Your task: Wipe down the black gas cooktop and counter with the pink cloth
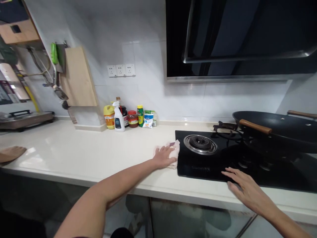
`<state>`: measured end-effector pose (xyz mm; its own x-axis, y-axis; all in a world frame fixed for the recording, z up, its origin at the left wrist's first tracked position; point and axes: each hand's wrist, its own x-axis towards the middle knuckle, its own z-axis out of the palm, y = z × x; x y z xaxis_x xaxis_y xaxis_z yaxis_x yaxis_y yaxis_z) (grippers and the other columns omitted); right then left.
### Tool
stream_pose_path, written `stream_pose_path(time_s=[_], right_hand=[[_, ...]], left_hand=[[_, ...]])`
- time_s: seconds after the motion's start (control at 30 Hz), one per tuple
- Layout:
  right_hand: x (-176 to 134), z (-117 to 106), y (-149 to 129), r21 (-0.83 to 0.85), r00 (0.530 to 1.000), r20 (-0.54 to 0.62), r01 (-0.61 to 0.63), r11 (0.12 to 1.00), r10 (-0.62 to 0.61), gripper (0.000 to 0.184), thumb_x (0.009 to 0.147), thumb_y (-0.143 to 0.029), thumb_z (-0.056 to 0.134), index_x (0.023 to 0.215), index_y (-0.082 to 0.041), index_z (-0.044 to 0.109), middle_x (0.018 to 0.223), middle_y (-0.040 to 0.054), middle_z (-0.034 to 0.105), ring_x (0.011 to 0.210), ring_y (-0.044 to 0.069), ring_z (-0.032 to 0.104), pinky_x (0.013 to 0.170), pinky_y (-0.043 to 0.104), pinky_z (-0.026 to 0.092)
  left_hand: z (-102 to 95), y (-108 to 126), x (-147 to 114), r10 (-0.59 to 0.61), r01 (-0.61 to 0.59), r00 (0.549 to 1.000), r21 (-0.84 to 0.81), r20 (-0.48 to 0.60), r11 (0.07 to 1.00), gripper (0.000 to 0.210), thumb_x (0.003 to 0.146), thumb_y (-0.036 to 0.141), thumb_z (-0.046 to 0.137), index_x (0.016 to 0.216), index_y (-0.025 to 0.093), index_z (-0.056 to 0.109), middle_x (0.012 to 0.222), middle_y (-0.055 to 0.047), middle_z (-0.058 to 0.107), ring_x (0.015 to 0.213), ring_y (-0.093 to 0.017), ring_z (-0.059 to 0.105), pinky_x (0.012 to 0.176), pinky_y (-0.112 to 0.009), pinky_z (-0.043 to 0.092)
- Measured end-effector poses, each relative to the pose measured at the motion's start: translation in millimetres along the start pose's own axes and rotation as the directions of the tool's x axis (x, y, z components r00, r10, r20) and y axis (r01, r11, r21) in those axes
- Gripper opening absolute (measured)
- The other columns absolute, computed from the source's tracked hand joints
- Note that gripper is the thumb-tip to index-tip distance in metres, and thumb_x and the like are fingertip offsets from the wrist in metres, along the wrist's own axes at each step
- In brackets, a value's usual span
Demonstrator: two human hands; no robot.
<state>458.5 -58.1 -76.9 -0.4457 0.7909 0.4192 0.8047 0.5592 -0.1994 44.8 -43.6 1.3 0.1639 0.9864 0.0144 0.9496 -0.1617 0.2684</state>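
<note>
My left hand (163, 156) holds a pale pink cloth (175, 150) down against the white counter, right at the left edge of the black gas hob (195, 170). Its fingers lie over the cloth, which is partly hidden under the palm. Over the hob's front edge, my right hand (244, 189) has its fingers apart and nothing in it. Whether its fingertips touch the glass I cannot tell. Nearest to the cloth is the left burner (200, 142), with no pan on it.
A large wok (279, 127) with wooden handles sits on the hob's right side. Spray bottle (119, 119), jars and packets stand along the wall. A cutting board (78, 76) hangs at left. Another person's hand (12, 153) rests on the counter (74, 148). A range hood (235, 39) overhangs.
</note>
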Motion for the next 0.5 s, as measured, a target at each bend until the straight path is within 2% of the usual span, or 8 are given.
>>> stream_pose_path(time_s=[0.17, 0.27, 0.37, 0.43, 0.5], right_hand=[[-2.8, 3.1, 7.5, -0.001, 1.0, -0.006, 0.001, 1.0, -0.001, 0.053, 0.097, -0.056, 0.044, 0.135, -0.026, 0.065, 0.15, 0.0082, 0.055, 0.142, 0.032, 0.047, 0.117, 0.056, 0.039], [-4.3, 5.1, 12.7, -0.004, 1.0, 0.006, 0.017, 1.0, -0.017, 0.055, 0.097, -0.059, 0.043, 0.137, -0.027, 0.064, 0.152, 0.007, 0.053, 0.142, 0.032, 0.047, 0.117, 0.055, 0.04], [-5.7, 9.4, 17.7, -0.006, 1.0, -0.009, 0.03, 1.0, -0.03, 0.056, 0.095, -0.061, 0.046, 0.138, -0.028, 0.064, 0.152, 0.0063, 0.054, 0.14, 0.033, 0.049, 0.115, 0.055, 0.042], [-6.3, 12.8, 20.4, -0.008, 0.999, -0.022, 0.031, 0.999, -0.031, 0.056, 0.094, -0.062, 0.049, 0.138, -0.03, 0.064, 0.151, 0.0056, 0.054, 0.14, 0.034, 0.05, 0.114, 0.055, 0.044], [-6.6, 15.6, 22.4, -0.013, 0.999, -0.027, 0.023, 1.0, -0.023, 0.056, 0.094, -0.061, 0.051, 0.139, -0.031, 0.062, 0.152, 0.0049, 0.054, 0.139, 0.034, 0.05, 0.113, 0.056, 0.045]], left_hand=[[0.9, 13.9, -85.7, 0.134, -0.13, 0.989, -0.064, 0.06, 0.989, 0.075, 0.089, 0.068, 0.049, 0.156, 0.04, 0.032, 0.172, 0.0, 0.016, 0.156, -0.036, 0.015, 0.124, -0.065, 0.006], [-4.8, 10.9, -120.8, 0.197, -0.187, 0.977, -0.112, 0.084, 0.976, 0.072, 0.09, 0.064, 0.052, 0.156, 0.043, 0.034, 0.171, 0.003, 0.015, 0.157, -0.035, 0.014, 0.125, -0.061, 0.004], [-10.4, 2.9, -131.6, 0.221, -0.205, 0.969, -0.141, 0.107, 0.969, 0.071, 0.089, 0.061, 0.055, 0.155, 0.044, 0.035, 0.171, 0.004, 0.017, 0.157, -0.033, 0.016, 0.126, -0.058, 0.002], [-12.3, -3.7, -122.7, 0.229, -0.211, 0.965, -0.147, 0.126, 0.966, 0.07, 0.089, 0.061, 0.054, 0.155, 0.045, 0.035, 0.171, 0.004, 0.018, 0.157, -0.032, 0.018, 0.126, -0.057, 0.004], [-12.6, -11.4, -102.3, 0.225, -0.209, 0.967, -0.132, 0.118, 0.969, 0.07, 0.089, 0.061, 0.053, 0.154, 0.045, 0.035, 0.171, 0.004, 0.018, 0.156, -0.031, 0.02, 0.125, -0.057, 0.008]])
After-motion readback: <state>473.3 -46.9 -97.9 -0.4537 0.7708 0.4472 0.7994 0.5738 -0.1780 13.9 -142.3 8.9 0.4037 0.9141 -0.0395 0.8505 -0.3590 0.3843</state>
